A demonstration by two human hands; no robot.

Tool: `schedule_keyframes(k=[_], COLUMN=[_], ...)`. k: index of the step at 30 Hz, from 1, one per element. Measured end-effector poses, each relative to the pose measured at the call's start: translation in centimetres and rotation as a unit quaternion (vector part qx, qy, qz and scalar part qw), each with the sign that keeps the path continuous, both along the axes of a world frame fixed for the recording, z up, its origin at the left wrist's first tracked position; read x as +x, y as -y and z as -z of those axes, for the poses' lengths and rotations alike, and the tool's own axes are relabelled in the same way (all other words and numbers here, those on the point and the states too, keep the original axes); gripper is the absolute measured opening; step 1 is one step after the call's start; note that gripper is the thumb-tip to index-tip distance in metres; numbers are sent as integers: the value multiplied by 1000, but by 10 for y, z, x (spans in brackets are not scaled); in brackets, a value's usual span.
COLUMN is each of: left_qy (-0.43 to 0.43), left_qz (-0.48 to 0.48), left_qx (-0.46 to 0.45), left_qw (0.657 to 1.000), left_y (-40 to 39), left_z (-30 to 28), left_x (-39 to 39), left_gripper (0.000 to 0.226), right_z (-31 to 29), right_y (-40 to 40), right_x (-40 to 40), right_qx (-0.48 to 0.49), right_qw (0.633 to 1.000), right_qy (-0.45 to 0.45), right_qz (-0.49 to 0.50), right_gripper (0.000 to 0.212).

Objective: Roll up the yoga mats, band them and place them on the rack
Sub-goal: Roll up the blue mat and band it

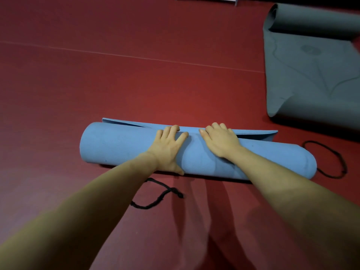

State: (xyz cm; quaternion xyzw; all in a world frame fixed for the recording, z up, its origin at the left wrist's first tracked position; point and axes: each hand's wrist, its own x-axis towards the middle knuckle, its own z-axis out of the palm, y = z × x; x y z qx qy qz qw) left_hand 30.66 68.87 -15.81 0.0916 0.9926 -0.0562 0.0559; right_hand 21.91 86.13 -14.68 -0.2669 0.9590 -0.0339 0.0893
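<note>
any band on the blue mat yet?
No: both black bands lie on the red floor, off the blue mat.

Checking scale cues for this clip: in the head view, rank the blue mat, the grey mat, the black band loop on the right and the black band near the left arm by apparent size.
1. blue mat, though the grey mat is cut off, so unsure.
2. grey mat.
3. right band loop.
4. near band; these two look close.

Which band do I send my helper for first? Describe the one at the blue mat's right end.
Find the rolled blue mat on the red floor, under both hands. Just past its right end lies a black band. It forms an open, round loop, unlike the crumpled black band in front of the mat.
</note>
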Motion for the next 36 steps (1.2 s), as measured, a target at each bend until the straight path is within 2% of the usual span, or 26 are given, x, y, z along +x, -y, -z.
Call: schedule_keyframes(k=[8, 17, 19, 21, 23, 25, 26, 28, 30, 31, 33, 36], left_qy=[-1, 140, 153, 144, 103, 49, 26, 5, -10, -26, -52, -43], left_qz=[10, -42, -45, -38, -28, -44, -66, -98, -108, -115, -133, -177], left_qx=[14, 133, 133, 112, 79, 89, 118, 158, 126, 100, 82, 123], left_qw=[1000, 980, 978, 982, 991, 994, 990, 983, 986, 988, 986, 976], left_y=[7, 20, 21, 23, 26, 28, 29, 29, 23, 20, 13, 3], left_z=[2, -17, -19, -18, -15, -13, -11, -10, -9, -8, -4, 0], left_x=[-7, -56, -61, -63, -61, -58, -58, -61, -64, -65, -66, -66], left_gripper=[115, 110, 108, 112, 117, 113, 107, 95, 85, 75, 59, 54], right_z=[19, 9, 12, 17, 20, 24, 27, 29, 26, 22, 14, 11], right_y=[4, 1, -3, -9, -14, -17, -19, -20, -18, -15, -7, 0], right_x=[-29, -36, -32, -25, -17, -12, -10, -8, -12, -16, -22, -29], right_qx=[43, 39, 5, -61, -109, -125, -116, -58, 51, 102, 157, 183], right_qw=[995, 994, 999, 995, 981, 967, 966, 978, 987, 985, 979, 975], right_qy=[91, 98, 33, -69, -149, -203, -208, -167, -107, -98, -96, -99], right_qz=[22, 22, 9, -23, -58, -90, -102, -109, -108, -102, -90, -78], right_gripper=[56, 58, 54, 48, 48, 50, 55, 81, 116, 127, 135, 135])
